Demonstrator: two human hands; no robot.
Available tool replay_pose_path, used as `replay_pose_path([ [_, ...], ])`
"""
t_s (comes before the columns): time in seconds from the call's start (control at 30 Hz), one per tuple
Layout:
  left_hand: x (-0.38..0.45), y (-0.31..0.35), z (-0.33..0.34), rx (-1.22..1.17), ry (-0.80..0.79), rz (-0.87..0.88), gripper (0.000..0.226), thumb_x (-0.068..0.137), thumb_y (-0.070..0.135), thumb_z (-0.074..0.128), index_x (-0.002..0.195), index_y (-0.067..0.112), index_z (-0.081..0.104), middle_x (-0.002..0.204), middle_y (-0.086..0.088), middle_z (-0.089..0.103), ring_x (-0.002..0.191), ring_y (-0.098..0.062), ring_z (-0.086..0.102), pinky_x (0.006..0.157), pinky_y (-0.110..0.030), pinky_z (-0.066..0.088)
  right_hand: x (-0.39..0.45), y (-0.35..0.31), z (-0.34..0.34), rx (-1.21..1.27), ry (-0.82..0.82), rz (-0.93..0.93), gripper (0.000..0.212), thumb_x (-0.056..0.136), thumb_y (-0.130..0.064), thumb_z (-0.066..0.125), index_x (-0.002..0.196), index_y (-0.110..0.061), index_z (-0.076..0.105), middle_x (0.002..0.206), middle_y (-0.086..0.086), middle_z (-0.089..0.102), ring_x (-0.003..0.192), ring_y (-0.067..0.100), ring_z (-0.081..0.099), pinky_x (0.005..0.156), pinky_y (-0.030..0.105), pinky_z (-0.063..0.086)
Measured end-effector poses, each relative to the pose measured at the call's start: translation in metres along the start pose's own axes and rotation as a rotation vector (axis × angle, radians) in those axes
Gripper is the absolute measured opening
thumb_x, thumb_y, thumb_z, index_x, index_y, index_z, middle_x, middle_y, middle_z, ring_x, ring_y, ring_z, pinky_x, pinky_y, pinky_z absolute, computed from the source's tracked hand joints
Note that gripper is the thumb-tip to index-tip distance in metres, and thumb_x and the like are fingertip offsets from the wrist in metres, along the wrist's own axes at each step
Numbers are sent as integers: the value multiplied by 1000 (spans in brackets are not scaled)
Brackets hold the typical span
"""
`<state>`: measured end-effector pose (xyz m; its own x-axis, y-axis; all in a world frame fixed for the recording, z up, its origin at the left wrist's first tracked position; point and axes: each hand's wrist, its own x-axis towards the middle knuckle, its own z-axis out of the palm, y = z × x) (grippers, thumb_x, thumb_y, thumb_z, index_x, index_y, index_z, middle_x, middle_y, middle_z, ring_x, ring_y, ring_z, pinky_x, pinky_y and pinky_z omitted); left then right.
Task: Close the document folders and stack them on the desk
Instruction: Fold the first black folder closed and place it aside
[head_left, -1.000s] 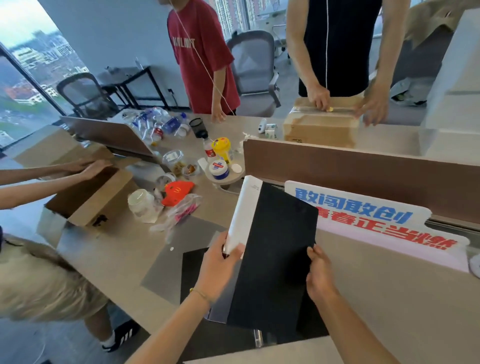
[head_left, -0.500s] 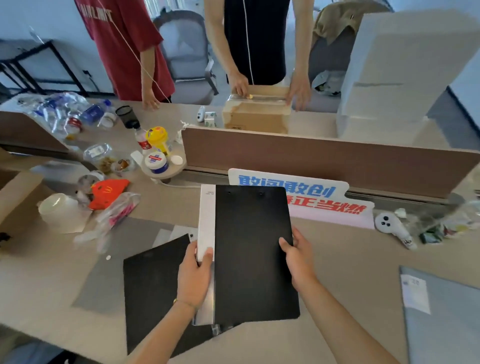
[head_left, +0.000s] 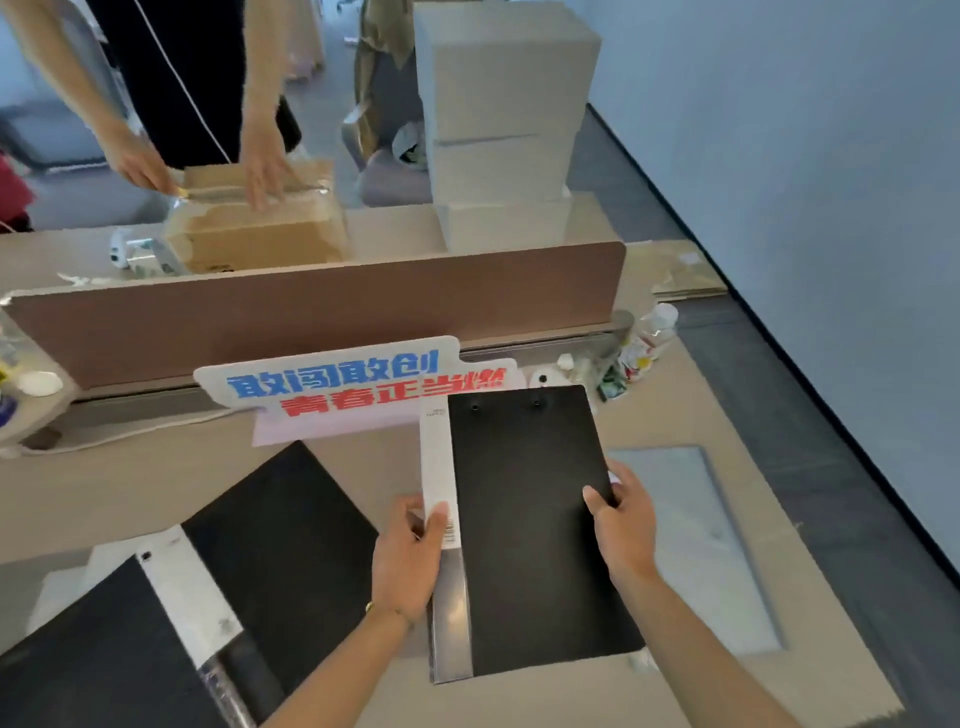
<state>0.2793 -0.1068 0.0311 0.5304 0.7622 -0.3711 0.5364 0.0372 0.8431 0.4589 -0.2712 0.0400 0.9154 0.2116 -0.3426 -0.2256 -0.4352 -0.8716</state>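
A closed black document folder (head_left: 530, 525) with a white spine label is held flat just over the desk (head_left: 130, 488), right of centre. My left hand (head_left: 408, 561) grips its spine edge, thumb on the white label. My right hand (head_left: 621, 525) grips its right edge. A second black folder (head_left: 223, 587) lies open on the desk at the lower left, its white-labelled spine running diagonally between the two covers.
A brown divider panel (head_left: 311, 312) crosses the desk, with a blue-and-red lettered sign (head_left: 353, 384) leaning against it. A grey mat (head_left: 691, 540) lies right of the held folder. Behind the divider, another person's hands work on a cardboard box (head_left: 260, 228) beside stacked white boxes (head_left: 498, 130).
Both hands have carried the closed folder to the right and lowered it toward the desk. The view has swung right, so the open folder now sits at the lower left.
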Motion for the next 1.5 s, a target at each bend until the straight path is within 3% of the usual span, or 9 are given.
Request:
replay_pose_path([
  [0.1, -3, 10, 47, 10, -98, -29, 24, 95, 48, 58, 103, 25, 54, 86, -10, 66, 82, -25, 65, 70, -30, 49, 13, 13, -44, -33, 100, 19, 35, 96, -9, 65, 129, -21, 64, 117, -3, 69, 111, 18, 64, 100, 33, 49],
  [0.17, -7, 17, 76, -3, -146, -49, 22, 93, 40, 65, 104, 23, 56, 87, -4, 67, 85, -22, 65, 71, -28, 47, 25, 26, -70, -60, 147, 10, 34, 95, -8, 65, 126, -23, 66, 113, -8, 68, 108, 17, 64, 98, 31, 49],
  [0.27, -9, 18, 116, 34, -195, -67, 25, 85, 33, 76, 103, 22, 61, 91, 2, 70, 84, -15, 67, 73, -28, 52, 46, 50, -101, -124, 192, 34, 43, 95, -12, 66, 135, -27, 62, 119, -10, 67, 112, 18, 64, 102, 38, 51],
  [0.37, -7, 16, 153, 97, -238, -91, 32, 75, 35, 82, 100, 26, 64, 87, 5, 72, 80, -17, 70, 76, -43, 60, 68, 76, -124, -216, 199, 58, 55, 91, -20, 69, 143, -30, 54, 132, -5, 65, 122, 22, 61, 107, 44, 49],
  [0.57, -9, 20, 212, 201, -229, -72, 30, 79, 29, 81, 103, 24, 63, 85, 9, 69, 78, -5, 65, 67, -19, 45, 91, 108, -153, -368, 186, 98, 71, 90, -20, 74, 153, -19, 42, 136, 8, 55, 126, 29, 55, 107, 42, 44],
  [0.77, -3, 10, 245, 285, -209, -72, 25, 81, 30, 79, 101, 28, 65, 90, 10, 73, 82, -10, 69, 80, -32, 56, 116, 139, -161, -446, 159, 120, 72, 89, -22, 75, 153, -18, 41, 127, 9, 57, 123, 29, 54, 107, 43, 45],
  [0.97, 3, 6, 255, 264, -196, -93, 33, 80, 32, 79, 107, 26, 63, 94, 7, 73, 85, -13, 69, 83, -32, 56, 125, 154, -152, -546, 209, 77, 72, 92, -27, 71, 155, -19, 38, 137, 8, 52, 131, 27, 46, 110, 41, 42],
  [1.23, 3, 6, 247, 223, -216, -82, 31, 88, 37, 68, 117, 32, 58, 105, 10, 72, 95, -12, 68, 93, -37, 56, 114, 157, -140, -700, 233, -64, 56, 95, -31, 66, 147, -23, 48, 148, 7, 49, 136, 28, 44, 113, 47, 38],
  [1.5, 15, 19, 155, 128, -39, -25, 36, 95, 22, 57, 131, 29, 56, 110, -1, 62, 95, -15, 61, 90, -29, 47, 72, 86, -74, -584, 64, -297, 52, 98, -19, 60, 147, -29, 47, 146, -1, 51, 136, 20, 44, 110, 37, 40],
])
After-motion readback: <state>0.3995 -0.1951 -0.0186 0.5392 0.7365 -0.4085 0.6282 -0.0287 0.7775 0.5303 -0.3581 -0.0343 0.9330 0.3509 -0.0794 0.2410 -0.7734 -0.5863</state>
